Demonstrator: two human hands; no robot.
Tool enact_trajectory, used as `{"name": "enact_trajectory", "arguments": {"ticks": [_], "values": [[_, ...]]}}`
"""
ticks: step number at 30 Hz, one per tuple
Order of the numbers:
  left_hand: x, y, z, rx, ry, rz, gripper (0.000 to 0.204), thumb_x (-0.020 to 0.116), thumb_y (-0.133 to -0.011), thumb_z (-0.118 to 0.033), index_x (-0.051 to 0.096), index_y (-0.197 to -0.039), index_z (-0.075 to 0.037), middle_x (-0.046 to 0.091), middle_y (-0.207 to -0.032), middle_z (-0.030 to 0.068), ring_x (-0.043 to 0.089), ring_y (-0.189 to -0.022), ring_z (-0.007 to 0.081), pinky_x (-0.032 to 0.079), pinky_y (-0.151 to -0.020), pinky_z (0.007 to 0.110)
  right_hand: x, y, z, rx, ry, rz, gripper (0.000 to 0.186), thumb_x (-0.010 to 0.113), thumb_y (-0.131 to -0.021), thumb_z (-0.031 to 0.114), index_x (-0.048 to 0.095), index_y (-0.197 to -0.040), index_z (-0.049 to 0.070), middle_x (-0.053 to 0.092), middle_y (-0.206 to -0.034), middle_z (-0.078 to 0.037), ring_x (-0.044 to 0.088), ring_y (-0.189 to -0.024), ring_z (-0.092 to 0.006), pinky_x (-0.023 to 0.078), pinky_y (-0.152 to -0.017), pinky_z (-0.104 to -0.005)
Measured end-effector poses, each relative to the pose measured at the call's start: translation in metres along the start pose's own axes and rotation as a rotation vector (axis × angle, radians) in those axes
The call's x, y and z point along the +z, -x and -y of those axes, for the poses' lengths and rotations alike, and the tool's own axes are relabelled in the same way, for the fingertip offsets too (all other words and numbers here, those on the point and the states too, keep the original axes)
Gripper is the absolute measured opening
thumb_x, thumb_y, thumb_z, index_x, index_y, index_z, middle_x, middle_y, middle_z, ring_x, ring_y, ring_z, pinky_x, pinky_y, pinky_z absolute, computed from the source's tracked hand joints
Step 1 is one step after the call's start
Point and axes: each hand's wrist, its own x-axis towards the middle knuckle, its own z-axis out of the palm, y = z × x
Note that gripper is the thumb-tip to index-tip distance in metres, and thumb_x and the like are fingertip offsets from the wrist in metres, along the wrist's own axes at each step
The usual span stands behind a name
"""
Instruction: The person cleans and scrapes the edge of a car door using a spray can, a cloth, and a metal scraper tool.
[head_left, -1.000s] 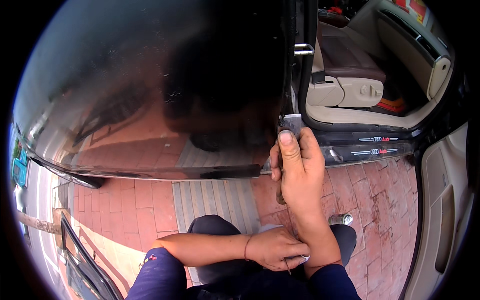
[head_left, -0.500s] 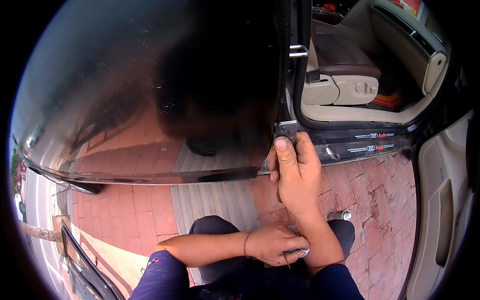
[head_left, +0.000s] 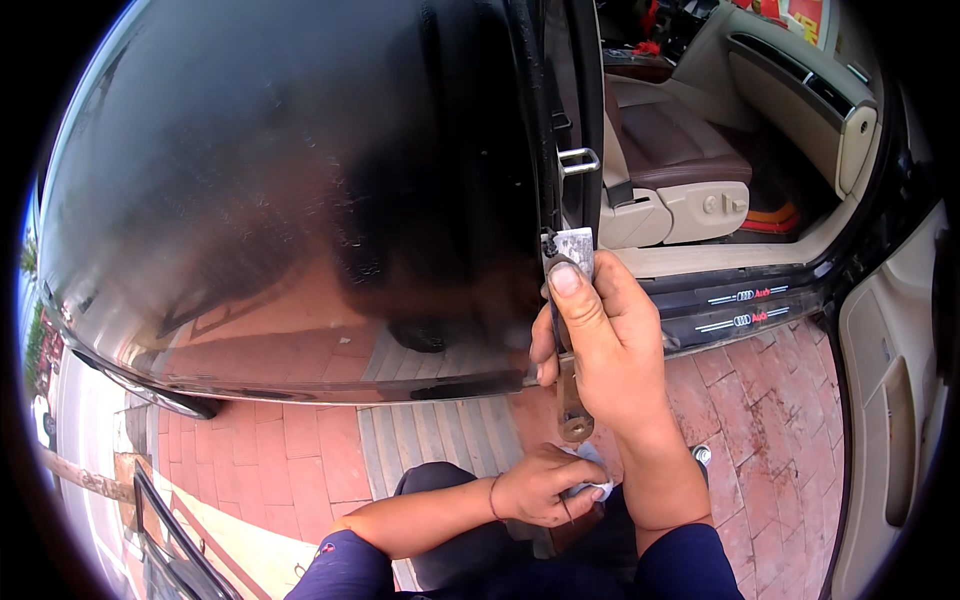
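My right hand is closed around a scraper, its thumb pressed along the tool. The flat metal blade, smeared grey, points up beside the rear edge of a black car door. Dark residue shows at the blade's left side; whether the blade touches the door edge I cannot tell. Below the fist hangs the worn handle end with a hole in it. Lower down, my left hand grips a crumpled white cloth or tissue. A thin dark sliver sticks out by its fingers, too small to name.
Right of the door edge are a metal latch loop, a brown seat and the black door sill. An open beige-lined door borders the right. A can stands on red paving beside my leg.
The view has shifted, showing more of the car's interior. The scraper has tilted, its blade now showing grey smears and its handle end coming into sight. The white wad shows more in my left hand.
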Motion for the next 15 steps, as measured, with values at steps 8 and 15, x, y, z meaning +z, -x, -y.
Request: {"name": "enact_trajectory", "arguments": {"ticks": [8,15], "values": [[0.001,0.004,0.004,-0.062,-0.033,0.023,0.014,0.067,-0.091,-0.009,0.063,-0.104,-0.005,0.067,-0.076,0.0136,0.067,-0.067,0.0350,0.052,-0.060,0.042,0.005,-0.004,0.014,-0.027,0.010,-0.009,0.032,0.054,-0.106,0.034,0.051,-0.093,0.005,0.058,-0.061,-0.006,0.053,-0.046,-0.0099,0.043,-0.045,-0.0217],[0.006,0.007,0.010,-0.068,-0.038,0.030,0.015,0.068,-0.091,-0.010,0.062,-0.104,-0.005,0.067,-0.075,0.0135,0.067,-0.067,0.0354,0.052,-0.060,0.042,0.006,-0.013,0.030,-0.101,0.013,0.007,0.032,0.054,-0.106,0.033,0.051,-0.091,0.005,0.057,-0.061,-0.005,0.052,-0.045,-0.0097,0.043,-0.045,-0.0219]]}}
